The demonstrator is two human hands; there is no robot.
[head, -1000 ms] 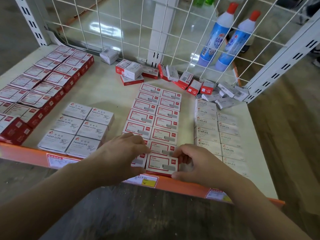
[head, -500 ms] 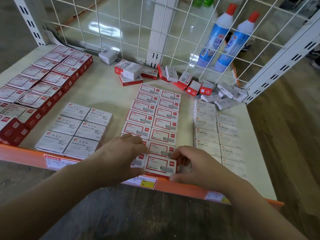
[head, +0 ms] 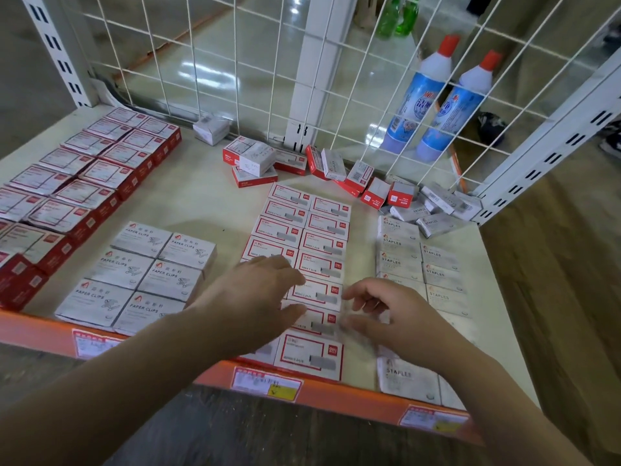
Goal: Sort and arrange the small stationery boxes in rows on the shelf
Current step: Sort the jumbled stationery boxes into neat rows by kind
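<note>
Two rows of white boxes with red frames (head: 304,245) run down the middle of the shelf. The front box (head: 311,356) lies flat at the shelf's front edge, with no hand on it. My left hand (head: 258,297) hovers over the left row with its fingers stretched out, hiding several boxes. My right hand (head: 386,314) is just right of the rows, blurred, its fingers loosely curled and holding nothing. Grey paper-clip boxes (head: 144,277) lie in rows on the left, grey staples boxes (head: 420,264) on the right. Loose red and grey boxes (head: 336,169) lie jumbled at the back.
Larger red boxes (head: 84,176) fill the far left in rows. A white wire grid (head: 235,79) closes the back, with two blue bottles (head: 413,105) behind it. An orange front rail (head: 33,331) with price tags (head: 265,381) edges the shelf.
Both hands have let go of the front red-framed box, which now lies at the shelf edge. They have risen and moved toward the back over the rows.
</note>
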